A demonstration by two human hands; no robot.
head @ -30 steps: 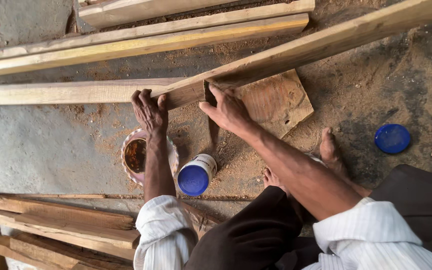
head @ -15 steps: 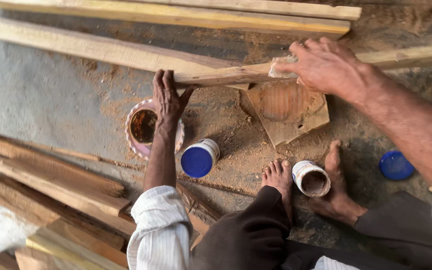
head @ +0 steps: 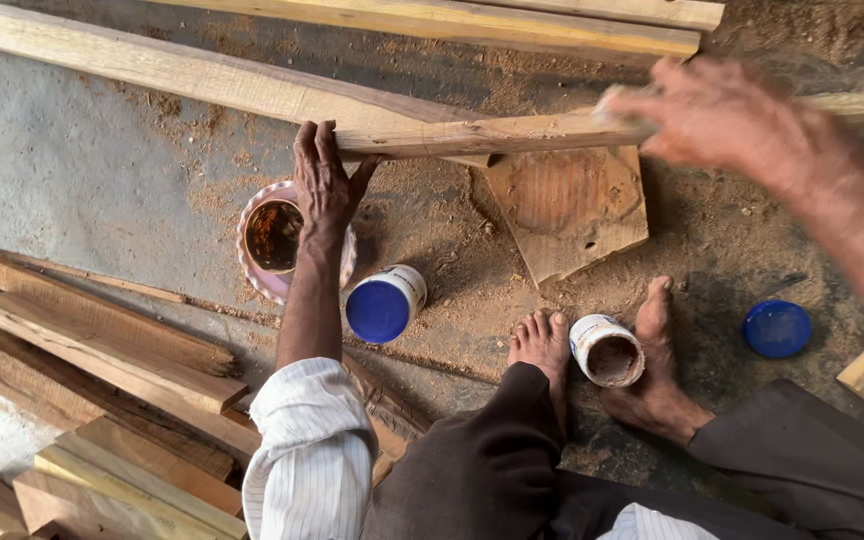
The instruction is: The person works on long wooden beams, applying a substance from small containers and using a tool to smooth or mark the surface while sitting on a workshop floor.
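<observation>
Since half a second ago the right hand (head: 727, 115) has slid further right along the wooden strip (head: 512, 132) and is now motion-blurred; the left hand (head: 324, 180) has stayed at the strip's left end.

Head view: left hand flat, fingers spread forward, fingertips pressed against the end of the wooden strip, thumb hooked under it, pinning rather than wrapping it. Right hand is on top of the strip well to the right, closed over a small pale pad (head: 617, 103) that it presses on the wood; blur hides the exact finger grip. The strip lies roughly level across the floor (head: 82, 170), its right part resting over a flat wooden block (head: 567, 205). A long plank (head: 152, 70) runs diagonally behind it, touching near the strip's left end, and another plank (head: 472, 22) lies at the top.

Just below the left hand, partly under the wrist, sits a pink-rimmed bowl (head: 272, 235) with dark brown liquid. Beside it lies a white tub tipped on its side, blue lid (head: 380, 308) facing the camera. An open tub (head: 607, 350) with brown contents stands between the person's bare feet (head: 542, 345). A loose blue lid (head: 777, 328) lies on the floor to the right. Stacked boards (head: 92, 400) fill the lower left. Sawdust covers the floor around the block.
</observation>
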